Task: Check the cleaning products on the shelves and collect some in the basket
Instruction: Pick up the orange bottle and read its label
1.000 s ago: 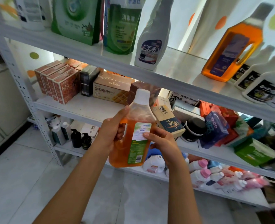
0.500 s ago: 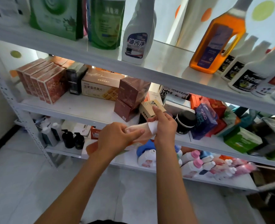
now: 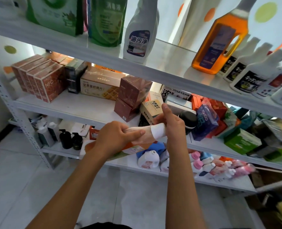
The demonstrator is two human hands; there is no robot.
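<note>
In the head view, the amber bottle (image 3: 137,136) that stood upright a second ago, label toward the camera, now lies tipped on its side between the two hands, as it already did half a second ago, with its white cap (image 3: 158,132) pointing right. The left hand (image 3: 117,138) wraps round the clear shoulder and body, thumb along the top, while the right hand (image 3: 171,124) closes on the cap end with one finger raised; both hands are therefore clamped on the same bottle, close together. This reads as the checking step: the bottle seems to be turned over for inspection, perhaps of the cap or the base, and it has not gone into a basket, which is not in view. The bottle hangs in front of the edge of the middle shelf (image 3: 67,108), near a beige carton (image 3: 151,109). Its body is translucent plastic, smooth and glossy, orange where liquid sits and pale near the neck; the cap is matt white and cylindrical. On the top shelf (image 3: 170,66) a second amber bottle with a handle (image 3: 218,42) stands upright beside a white spray bottle (image 3: 139,35) and soft green refill pouches (image 3: 107,22). Stiff brown boxes (image 3: 132,98) are stacked on the middle shelf, and small pink-capped bottles (image 3: 201,162) crowd the lower shelf, some blurred.
</note>
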